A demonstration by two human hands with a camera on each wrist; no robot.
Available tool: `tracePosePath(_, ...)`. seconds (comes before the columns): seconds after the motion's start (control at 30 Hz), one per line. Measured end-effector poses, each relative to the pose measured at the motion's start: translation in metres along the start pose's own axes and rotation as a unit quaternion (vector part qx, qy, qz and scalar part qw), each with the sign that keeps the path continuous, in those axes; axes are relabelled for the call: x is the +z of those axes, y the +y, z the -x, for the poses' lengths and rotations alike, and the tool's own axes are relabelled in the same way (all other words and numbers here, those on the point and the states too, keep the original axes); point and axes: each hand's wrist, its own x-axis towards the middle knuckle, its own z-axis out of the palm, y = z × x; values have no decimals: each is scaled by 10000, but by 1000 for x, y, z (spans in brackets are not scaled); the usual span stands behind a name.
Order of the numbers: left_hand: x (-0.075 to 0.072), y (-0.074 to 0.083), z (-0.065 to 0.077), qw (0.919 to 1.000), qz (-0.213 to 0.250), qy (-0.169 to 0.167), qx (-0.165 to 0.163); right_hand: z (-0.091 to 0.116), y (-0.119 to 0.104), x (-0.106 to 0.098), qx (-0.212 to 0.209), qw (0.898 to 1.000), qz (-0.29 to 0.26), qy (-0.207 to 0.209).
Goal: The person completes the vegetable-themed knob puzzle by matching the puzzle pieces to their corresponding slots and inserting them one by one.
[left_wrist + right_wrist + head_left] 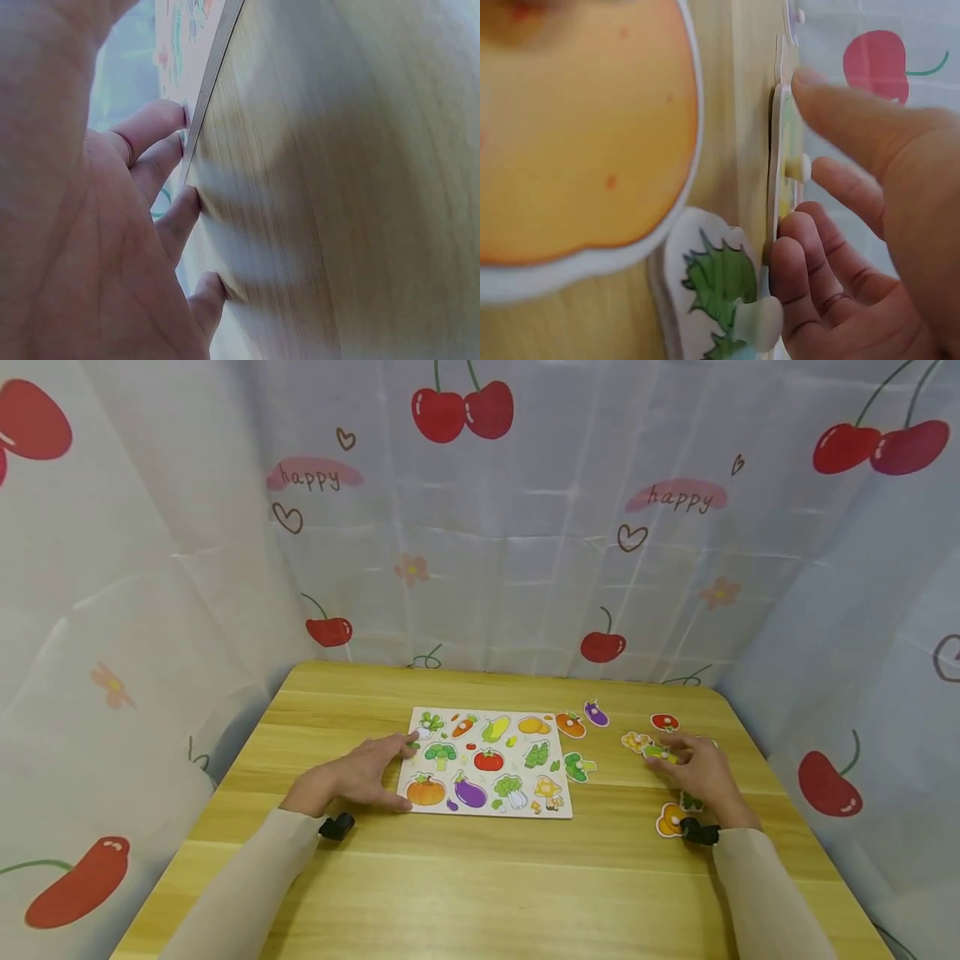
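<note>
My left hand [369,770] rests at the left side of a white vegetable puzzle board [480,811], fingers spread. In the left wrist view, two fingertips [176,116] touch the board's edge and the others touch the wooden tabletop. Over on the right, my right hand [697,770] is above a corn piece [658,752], its fingers around the piece without a visible grip. From the right wrist, the corn piece's knob [801,168] shows close to the fingertips, with a small gap. A leafy green piece [716,281] and a yellow-orange piece [585,150] lie nearer that wrist.
A pumpkin piece [572,725] and a broccoli piece [577,767] lie against the board's right edge. An eggplant piece [597,714], a tomato piece [664,722] and a mushroom piece [634,742] lie farther back. Cherry-print curtains [480,527] surround the wooden table [480,893].
</note>
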Motion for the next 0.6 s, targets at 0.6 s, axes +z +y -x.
tracePosePath(0.6, 1, -3, 0, 9999, 117, -6, 92, -2, 6, 4, 392, 9987, 139, 290)
